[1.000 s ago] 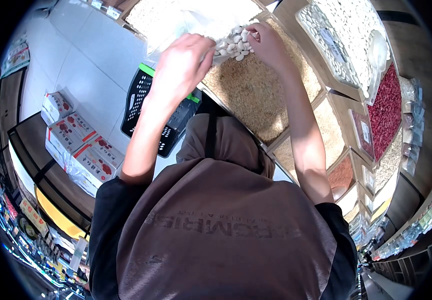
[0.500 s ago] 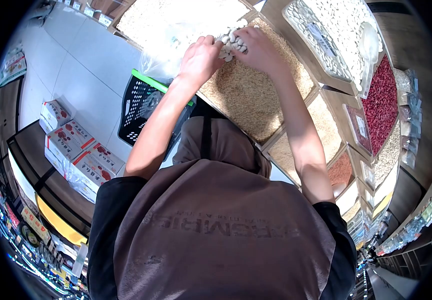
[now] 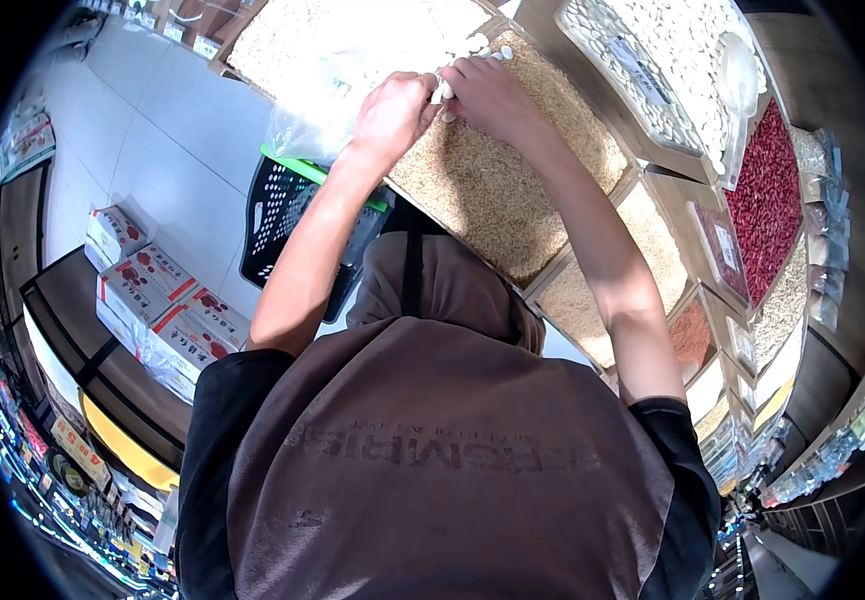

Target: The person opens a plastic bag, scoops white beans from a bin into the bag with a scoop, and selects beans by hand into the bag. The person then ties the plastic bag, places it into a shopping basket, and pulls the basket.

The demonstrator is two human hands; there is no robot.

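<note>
My left hand (image 3: 395,112) is over the near-left side of the grain bin, its fingers curled inward against a few white beans (image 3: 441,92). Opposite it, my right hand (image 3: 492,97) has bent fingers closed around the same small cluster, so the fingertips of both hands nearly meet. More loose white beans (image 3: 477,43) lie just beyond the right hand, on the edge of the tan grain (image 3: 497,190). A clear plastic bag (image 3: 304,128) hangs beside my left hand; whether the fingers touch it is hidden.
A black basket (image 3: 264,215) with a green handle stands below the bag. To the right are a bin of white beans (image 3: 677,60) with a clear scoop (image 3: 739,90), and dark red beans (image 3: 762,205). Printed boxes (image 3: 147,285) sit at left. Bright glare covers the upper bin.
Fewer white beans show between my hands than before. My right hand has shifted left and slightly down, closer to the left hand, and its fingers are more closed.
</note>
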